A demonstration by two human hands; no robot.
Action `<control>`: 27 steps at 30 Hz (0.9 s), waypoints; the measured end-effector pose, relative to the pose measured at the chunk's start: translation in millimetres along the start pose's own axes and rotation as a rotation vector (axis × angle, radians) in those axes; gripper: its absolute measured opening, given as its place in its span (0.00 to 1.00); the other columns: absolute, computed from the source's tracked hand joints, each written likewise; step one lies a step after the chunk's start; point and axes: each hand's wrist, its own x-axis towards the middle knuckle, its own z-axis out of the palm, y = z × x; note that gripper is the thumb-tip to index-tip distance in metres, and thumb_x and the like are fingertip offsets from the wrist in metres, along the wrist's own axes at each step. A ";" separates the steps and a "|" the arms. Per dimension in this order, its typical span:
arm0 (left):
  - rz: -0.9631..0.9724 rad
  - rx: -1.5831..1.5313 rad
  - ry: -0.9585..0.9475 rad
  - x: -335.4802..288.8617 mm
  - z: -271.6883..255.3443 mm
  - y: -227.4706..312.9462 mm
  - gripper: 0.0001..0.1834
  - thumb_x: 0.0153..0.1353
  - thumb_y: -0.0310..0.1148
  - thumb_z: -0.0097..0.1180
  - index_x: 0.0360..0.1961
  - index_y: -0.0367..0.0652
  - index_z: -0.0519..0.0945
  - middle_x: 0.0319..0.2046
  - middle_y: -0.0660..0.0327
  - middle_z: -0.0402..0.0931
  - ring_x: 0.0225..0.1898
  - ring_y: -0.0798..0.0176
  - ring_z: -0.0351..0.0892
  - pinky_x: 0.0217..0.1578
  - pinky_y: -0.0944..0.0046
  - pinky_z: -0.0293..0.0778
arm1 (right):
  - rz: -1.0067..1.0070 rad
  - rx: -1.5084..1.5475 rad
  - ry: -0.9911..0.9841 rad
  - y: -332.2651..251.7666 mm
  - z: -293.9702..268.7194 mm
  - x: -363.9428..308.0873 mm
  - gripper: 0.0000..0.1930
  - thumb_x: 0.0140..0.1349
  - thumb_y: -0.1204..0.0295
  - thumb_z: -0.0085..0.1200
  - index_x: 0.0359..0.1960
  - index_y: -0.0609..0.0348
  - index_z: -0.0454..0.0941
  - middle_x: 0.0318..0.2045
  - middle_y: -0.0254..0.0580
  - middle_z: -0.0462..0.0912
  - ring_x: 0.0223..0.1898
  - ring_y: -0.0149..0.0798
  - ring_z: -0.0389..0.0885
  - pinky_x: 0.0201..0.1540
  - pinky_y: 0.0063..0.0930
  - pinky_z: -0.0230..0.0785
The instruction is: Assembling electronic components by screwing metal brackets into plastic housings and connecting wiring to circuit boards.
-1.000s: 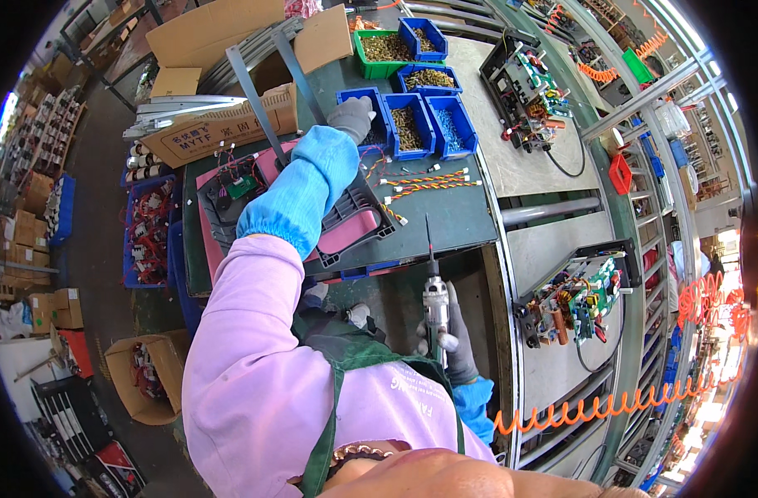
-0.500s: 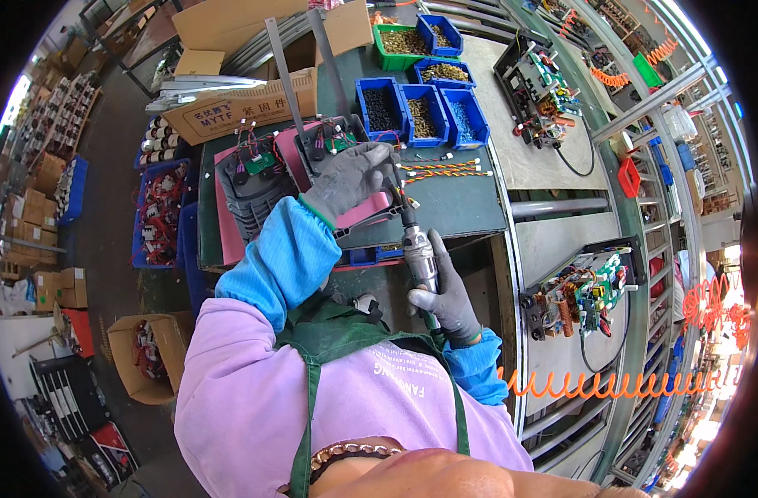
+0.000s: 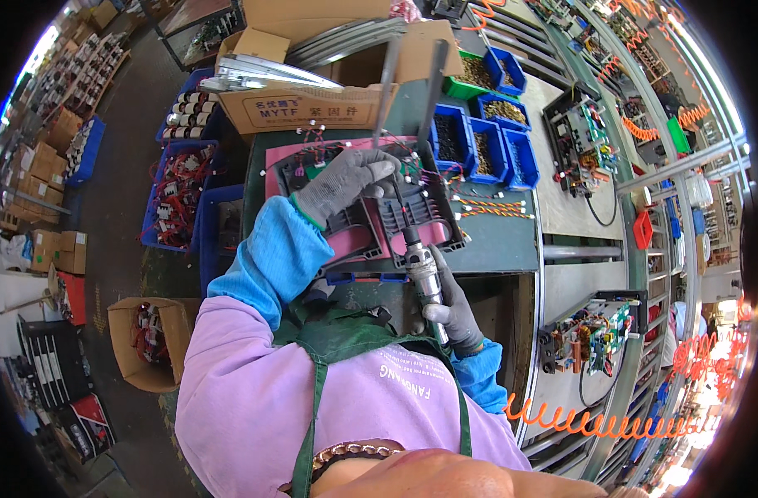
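A dark green tabletop (image 3: 502, 256) stands in a cluttered workshop, its near edge facing the person, whose lilac sweatshirt (image 3: 412, 407) carries printed lettering upside down to this view. The gloved right hand (image 3: 455, 314) wraps around a silver power screwdriver (image 3: 424, 276), which slants in past the near edge with its bit over a ribbed dark housing (image 3: 436, 205). The gloved left hand (image 3: 343, 184), apart from the right, curls its fingers beside the bit's tip; whether they pinch something I cannot tell. A second housing (image 3: 351, 222) lies to the left, both on pink sheeting (image 3: 277, 154). Yellow-and-red wires (image 3: 495, 211) lie near the right edge, blue bins (image 3: 489, 177) toward the far right corner. By the far left corner, a brown carton (image 3: 267, 123) bears dark blue print, partly Chinese characters.
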 end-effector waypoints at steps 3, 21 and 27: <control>0.019 -0.141 0.074 -4.0 -26.9 4.6 0.12 0.68 0.35 0.49 0.45 0.40 0.78 0.35 0.66 0.79 0.34 0.75 0.76 0.33 0.74 0.73 | -0.010 -0.067 0.017 2.4 27.6 31.7 0.62 0.42 0.66 0.71 0.74 0.51 0.36 0.38 0.45 0.76 0.25 0.33 0.78 0.26 0.24 0.73; 0.198 2.002 0.485 42.6 -256.4 116.5 0.10 0.60 0.38 0.54 0.39 0.51 0.85 0.41 0.60 0.80 0.48 0.55 0.79 0.49 0.53 0.75 | -0.104 -0.064 0.279 21.5 90.7 86.8 0.63 0.38 0.62 0.74 0.74 0.49 0.39 0.39 0.47 0.75 0.29 0.36 0.78 0.25 0.28 0.76; 0.099 1.666 0.495 38.4 -257.3 143.3 0.11 0.60 0.41 0.55 0.40 0.53 0.84 0.40 0.57 0.82 0.42 0.54 0.82 0.46 0.53 0.77 | -0.151 -0.144 0.320 25.0 88.1 85.3 0.64 0.38 0.59 0.74 0.74 0.51 0.39 0.39 0.47 0.76 0.28 0.36 0.78 0.25 0.28 0.75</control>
